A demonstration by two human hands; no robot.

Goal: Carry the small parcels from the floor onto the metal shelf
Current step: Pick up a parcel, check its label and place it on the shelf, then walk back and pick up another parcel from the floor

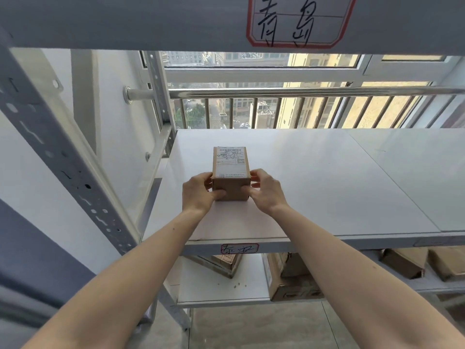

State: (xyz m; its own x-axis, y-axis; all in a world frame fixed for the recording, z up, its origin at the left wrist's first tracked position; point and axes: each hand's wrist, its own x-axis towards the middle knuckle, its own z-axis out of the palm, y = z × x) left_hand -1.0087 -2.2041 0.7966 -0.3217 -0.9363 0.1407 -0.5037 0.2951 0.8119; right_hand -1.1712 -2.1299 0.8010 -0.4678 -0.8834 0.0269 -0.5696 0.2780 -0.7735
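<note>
**Two hands holding a small parcel on a metal shelf**

A person is reaching forward with both bare arms, seen from a head-worn camera looking down. A small brown cardboard parcel (pixel 231 172) is sitting on the white surface of the metal shelf (pixel 327 187), toward its left side and a little back from the front edge. A white shipping label with a barcode and handwritten characters is covering the parcel's top.

The left hand (pixel 198 191) is gripping the parcel's left side, with fingers curling around the edge and the thumb pressing against the near face. The right hand (pixel 266 190) is gripping the right side in the same way, fingers curled at the corner. The parcel's base appears to be touching the shelf.

A red-bordered handwritten tag (pixel 239 248) is sticking to the shelf's front edge, just below the arms. A larger red-bordered handwritten sign (pixel 299 20) is showing on the beam above. On the lower shelf (pixel 219 285), several cardboard boxes (pixel 292 280) are lying. Behind the shelf, a window with a steel railing (pixel 302 91) is looking out over city buildings.
</note>
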